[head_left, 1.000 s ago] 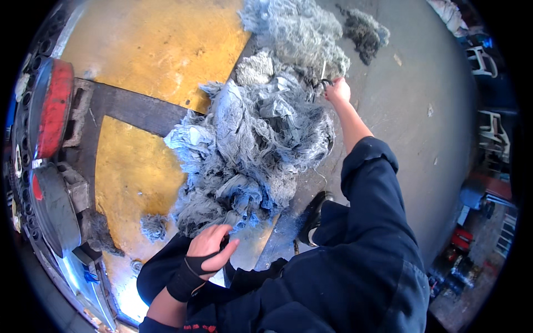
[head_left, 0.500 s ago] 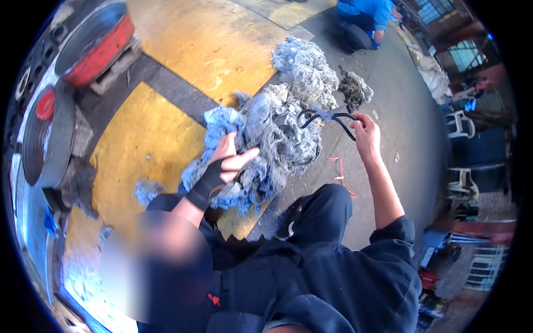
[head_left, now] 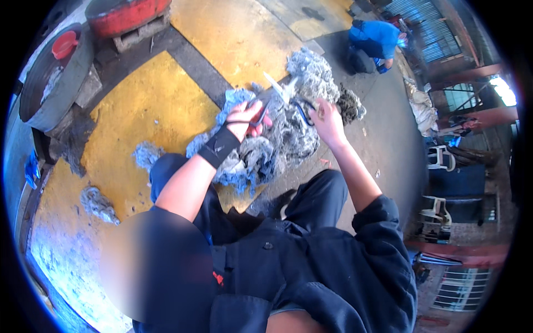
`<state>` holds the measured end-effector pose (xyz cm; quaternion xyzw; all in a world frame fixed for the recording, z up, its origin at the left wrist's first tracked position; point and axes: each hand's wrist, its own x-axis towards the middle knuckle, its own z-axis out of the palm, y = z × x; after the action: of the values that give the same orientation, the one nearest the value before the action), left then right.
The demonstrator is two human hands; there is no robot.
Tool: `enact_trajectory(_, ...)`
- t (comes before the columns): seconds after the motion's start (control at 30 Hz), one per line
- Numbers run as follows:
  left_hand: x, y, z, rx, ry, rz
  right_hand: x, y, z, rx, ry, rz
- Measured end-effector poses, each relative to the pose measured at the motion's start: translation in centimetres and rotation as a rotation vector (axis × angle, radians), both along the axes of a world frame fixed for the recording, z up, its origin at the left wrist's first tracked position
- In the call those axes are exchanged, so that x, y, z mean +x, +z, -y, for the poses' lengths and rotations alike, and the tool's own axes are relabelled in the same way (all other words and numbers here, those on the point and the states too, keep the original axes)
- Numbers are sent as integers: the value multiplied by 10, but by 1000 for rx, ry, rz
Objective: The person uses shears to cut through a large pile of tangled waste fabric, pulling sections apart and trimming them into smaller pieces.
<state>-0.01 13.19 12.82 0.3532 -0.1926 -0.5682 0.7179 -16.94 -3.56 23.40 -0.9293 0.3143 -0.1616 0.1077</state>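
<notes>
A pair of scissors point(head_left: 275, 86) with pale blades and dark loop handles is held over a heap of grey-blue fibre waste point(head_left: 297, 139). My right hand point(head_left: 328, 123) is closed around the dark handle on the right. Curled fingers of my left hand point(head_left: 247, 118), which wears a black wrist wrap point(head_left: 220, 147), close on a dark curved piece that looks like the other handle. The blades point away from me and stand apart. Fibre lies under and around both hands, and the exact grip of the left fingers is partly hidden.
Loose fibre tufts point(head_left: 99, 204) lie on the yellow floor plates point(head_left: 161, 111) at left. Large round tubs, one grey point(head_left: 72, 97) and one red point(head_left: 130, 19), stand beyond. A person in blue point(head_left: 375, 44) crouches at far right. White chairs point(head_left: 441, 158) stand at the right.
My right hand has moved left with the scissors, whose blades now show. My left hand has lifted from the fibre and its spread fingers have curled. The view has shifted.
</notes>
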Motion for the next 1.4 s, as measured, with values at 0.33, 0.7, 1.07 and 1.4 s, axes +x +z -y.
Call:
enact_trajectory(0.33,1,-8,2,178,172,173,19,-54,-25,29,74,48)
enact_trajectory(0.7,-21,-6,9,352,155,474,21,-108,-2,995,104,96)
enact_trajectory(1.07,-81,-15,9,458,38,759,17,-127,5,1632,-44,473)
enact_trajectory(1.4,-124,-170,-35,1120,-498,1955,-33,-106,78,1741,-341,1063)
